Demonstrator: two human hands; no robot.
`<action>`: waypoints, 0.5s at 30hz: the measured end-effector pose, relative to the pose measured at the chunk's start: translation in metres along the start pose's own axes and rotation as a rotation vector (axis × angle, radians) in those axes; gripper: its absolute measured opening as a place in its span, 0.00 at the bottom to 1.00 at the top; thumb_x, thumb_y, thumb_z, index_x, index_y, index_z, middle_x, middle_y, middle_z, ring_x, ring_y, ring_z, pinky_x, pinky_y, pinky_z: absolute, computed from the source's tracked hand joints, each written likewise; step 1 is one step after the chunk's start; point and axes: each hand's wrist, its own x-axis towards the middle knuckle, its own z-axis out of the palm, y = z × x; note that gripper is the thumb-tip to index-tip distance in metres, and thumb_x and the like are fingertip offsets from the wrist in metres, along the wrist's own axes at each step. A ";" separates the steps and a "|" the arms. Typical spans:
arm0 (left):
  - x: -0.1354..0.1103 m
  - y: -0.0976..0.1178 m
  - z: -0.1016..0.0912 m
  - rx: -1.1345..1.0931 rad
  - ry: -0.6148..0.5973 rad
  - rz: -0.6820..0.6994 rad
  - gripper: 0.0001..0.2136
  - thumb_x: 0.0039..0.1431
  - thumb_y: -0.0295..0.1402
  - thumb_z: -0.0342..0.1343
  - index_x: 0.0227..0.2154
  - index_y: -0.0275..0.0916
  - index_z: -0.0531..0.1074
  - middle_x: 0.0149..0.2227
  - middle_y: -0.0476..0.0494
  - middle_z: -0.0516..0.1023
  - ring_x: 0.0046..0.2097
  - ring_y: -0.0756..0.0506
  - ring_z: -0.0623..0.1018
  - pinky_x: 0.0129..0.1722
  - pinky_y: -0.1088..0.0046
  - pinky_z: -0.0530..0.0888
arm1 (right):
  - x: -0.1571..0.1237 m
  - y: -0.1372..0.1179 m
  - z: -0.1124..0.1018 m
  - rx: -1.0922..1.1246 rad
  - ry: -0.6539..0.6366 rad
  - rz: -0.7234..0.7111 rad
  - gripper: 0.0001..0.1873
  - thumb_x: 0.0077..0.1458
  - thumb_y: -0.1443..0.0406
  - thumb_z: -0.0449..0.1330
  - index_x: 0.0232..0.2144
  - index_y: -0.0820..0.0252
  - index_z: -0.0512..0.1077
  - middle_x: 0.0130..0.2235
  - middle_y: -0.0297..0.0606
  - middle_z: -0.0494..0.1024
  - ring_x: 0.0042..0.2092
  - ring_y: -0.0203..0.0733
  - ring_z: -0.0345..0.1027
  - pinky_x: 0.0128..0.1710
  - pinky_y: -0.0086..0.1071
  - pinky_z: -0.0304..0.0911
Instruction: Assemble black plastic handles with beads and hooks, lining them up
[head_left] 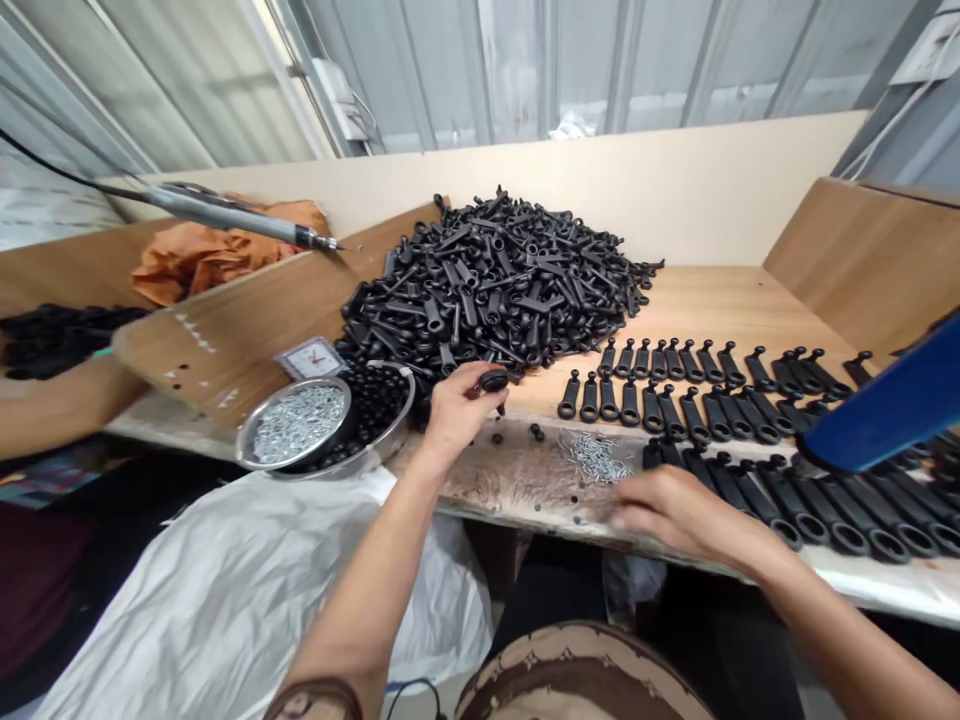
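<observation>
My left hand (459,408) pinches a black plastic part (493,381) with a round end, just in front of a big heap of similar black parts (502,280). My right hand (667,505) hovers over the front edge of the bench, beside a small pile of silver screws (598,457). Its fingertips are smeared by motion, so what they hold, if anything, cannot be made out. Rows of black parts, each with a ring at one end and a ball at the other (720,415), lie to the right of that pile.
A metal bowl of screws (300,425) rests on a larger bowl of black balls (379,400) at left. A small clock (311,357) stands behind. An electric screwdriver (240,218) hangs upper left; a blue cylinder (885,400) juts in at right. Another person's arm (60,405) shows far left.
</observation>
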 end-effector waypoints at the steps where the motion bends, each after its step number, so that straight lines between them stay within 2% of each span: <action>1: -0.015 0.004 -0.009 -0.106 0.045 -0.029 0.13 0.49 0.37 0.55 0.35 0.36 0.74 0.41 0.44 0.72 0.38 0.48 0.73 0.32 0.77 0.69 | 0.021 -0.007 0.008 -0.054 -0.080 -0.030 0.10 0.50 0.61 0.57 0.22 0.58 0.73 0.21 0.34 0.74 0.25 0.35 0.66 0.24 0.24 0.53; 3: -0.045 0.006 -0.020 -0.229 0.088 -0.125 0.11 0.45 0.37 0.59 0.30 0.36 0.76 0.35 0.46 0.73 0.32 0.50 0.72 0.28 0.77 0.67 | 0.060 -0.018 0.022 -0.178 -0.140 0.008 0.10 0.53 0.62 0.54 0.26 0.59 0.73 0.25 0.37 0.76 0.28 0.38 0.69 0.25 0.25 0.54; 6: -0.087 0.000 -0.022 -0.570 0.100 -0.374 0.15 0.45 0.36 0.60 0.37 0.36 0.74 0.20 0.53 0.68 0.22 0.53 0.67 0.20 0.79 0.63 | 0.101 -0.025 0.039 -0.347 -0.137 0.153 0.12 0.53 0.60 0.53 0.33 0.61 0.74 0.32 0.45 0.77 0.36 0.46 0.71 0.30 0.28 0.58; 8: -0.107 -0.006 -0.019 -0.881 0.070 -0.527 0.16 0.46 0.34 0.59 0.40 0.37 0.72 0.16 0.55 0.66 0.19 0.54 0.65 0.17 0.80 0.61 | 0.117 -0.026 0.050 -0.392 -0.123 0.227 0.15 0.52 0.60 0.54 0.35 0.65 0.74 0.35 0.52 0.76 0.38 0.52 0.71 0.32 0.32 0.60; 11: -0.126 -0.013 -0.015 -1.260 0.009 -0.588 0.13 0.45 0.28 0.60 0.36 0.39 0.71 0.23 0.47 0.74 0.26 0.48 0.73 0.21 0.77 0.66 | 0.130 -0.025 0.065 -0.413 -0.107 0.282 0.18 0.53 0.59 0.53 0.38 0.68 0.73 0.37 0.57 0.75 0.40 0.55 0.70 0.35 0.37 0.61; 15: -0.136 -0.013 -0.011 -1.510 -0.144 -0.512 0.15 0.39 0.23 0.60 0.34 0.40 0.72 0.35 0.41 0.76 0.37 0.43 0.74 0.27 0.72 0.69 | 0.132 -0.025 0.071 -0.426 -0.093 0.287 0.17 0.55 0.61 0.50 0.39 0.66 0.72 0.38 0.55 0.75 0.42 0.54 0.69 0.38 0.38 0.61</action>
